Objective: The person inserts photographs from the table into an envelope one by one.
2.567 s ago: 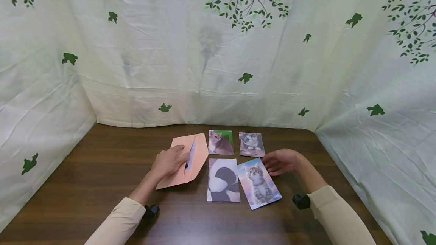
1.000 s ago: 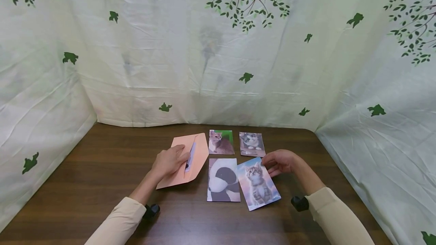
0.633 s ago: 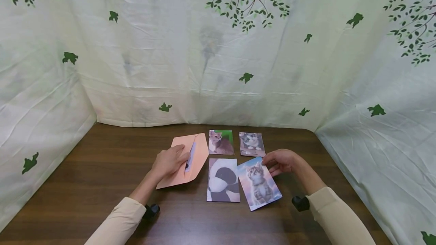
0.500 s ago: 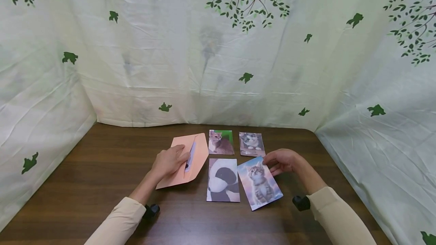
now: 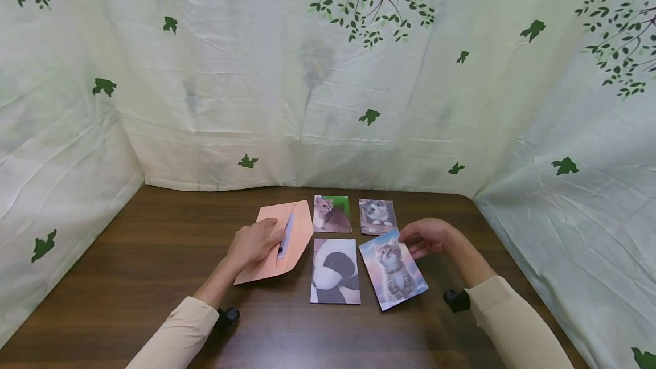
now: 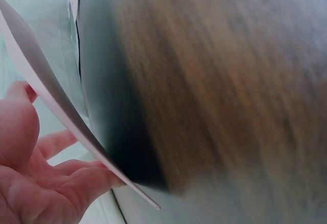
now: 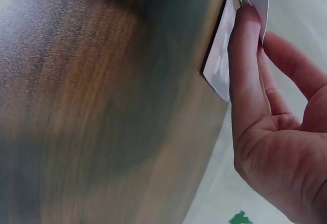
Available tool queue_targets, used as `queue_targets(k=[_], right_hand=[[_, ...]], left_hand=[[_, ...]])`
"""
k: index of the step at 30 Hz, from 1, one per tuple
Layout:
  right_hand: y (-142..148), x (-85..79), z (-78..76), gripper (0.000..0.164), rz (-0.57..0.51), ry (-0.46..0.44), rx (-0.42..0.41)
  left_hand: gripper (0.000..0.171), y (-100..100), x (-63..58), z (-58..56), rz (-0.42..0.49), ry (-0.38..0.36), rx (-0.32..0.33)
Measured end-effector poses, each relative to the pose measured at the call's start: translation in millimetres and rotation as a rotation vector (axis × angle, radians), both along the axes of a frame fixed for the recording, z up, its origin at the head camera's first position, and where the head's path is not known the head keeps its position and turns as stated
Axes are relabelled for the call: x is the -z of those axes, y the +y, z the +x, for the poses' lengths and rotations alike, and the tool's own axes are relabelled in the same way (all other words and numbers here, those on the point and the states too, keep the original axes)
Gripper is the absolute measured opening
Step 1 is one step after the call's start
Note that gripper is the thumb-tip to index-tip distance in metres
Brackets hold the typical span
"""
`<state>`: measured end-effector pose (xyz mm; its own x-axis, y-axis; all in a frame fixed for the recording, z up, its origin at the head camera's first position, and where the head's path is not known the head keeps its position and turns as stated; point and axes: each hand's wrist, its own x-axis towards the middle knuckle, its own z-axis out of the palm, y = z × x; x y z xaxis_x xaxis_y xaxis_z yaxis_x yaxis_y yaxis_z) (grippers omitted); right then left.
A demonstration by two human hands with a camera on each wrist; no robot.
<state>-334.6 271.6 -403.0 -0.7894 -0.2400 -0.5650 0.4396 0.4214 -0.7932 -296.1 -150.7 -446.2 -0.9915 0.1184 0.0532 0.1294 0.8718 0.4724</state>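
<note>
A pale peach envelope (image 5: 263, 258) lies on the left, with the edge of a card (image 5: 286, 239) showing in its opening. My left hand (image 5: 256, 244) rests on top of it, fingertips right at the opening. In the left wrist view the envelope (image 6: 66, 106) shows edge-on, part of it raised over the table. My right hand (image 5: 427, 237) pinches the upper right corner of a kitten photo card (image 5: 392, 272), which tilts above the tabletop. Thumb and fingers of that hand (image 7: 271, 132) meet on the card's edge in the right wrist view.
To the left of the kitten card lies a panda card (image 5: 335, 272). Behind are two smaller cat cards, one with a green background (image 5: 333, 214), the other greyish (image 5: 378, 217). A leaf-print cloth (image 5: 307, 130) surrounds the brown wooden table (image 5: 154, 278).
My right hand has risen slightly away from me, bringing the kitten card up and right, farther from the panda card. The left hand and envelope stay in place.
</note>
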Motion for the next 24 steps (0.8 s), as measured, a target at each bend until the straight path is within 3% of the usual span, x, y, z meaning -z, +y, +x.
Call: queue_targets(k=[9, 24], right_hand=[[-1, -16.0, -2.2, 0.024, 0.038, 0.023, 0.034], [-14, -31.9, -9.7, 0.026, 0.0, 0.08, 0.086]], left_hand=[[0.057, -1, 0.4, -0.4, -0.006, 0.003, 0.002], [0.057, -2, 0.7, -0.8, -0.011, -0.001, 0.005]])
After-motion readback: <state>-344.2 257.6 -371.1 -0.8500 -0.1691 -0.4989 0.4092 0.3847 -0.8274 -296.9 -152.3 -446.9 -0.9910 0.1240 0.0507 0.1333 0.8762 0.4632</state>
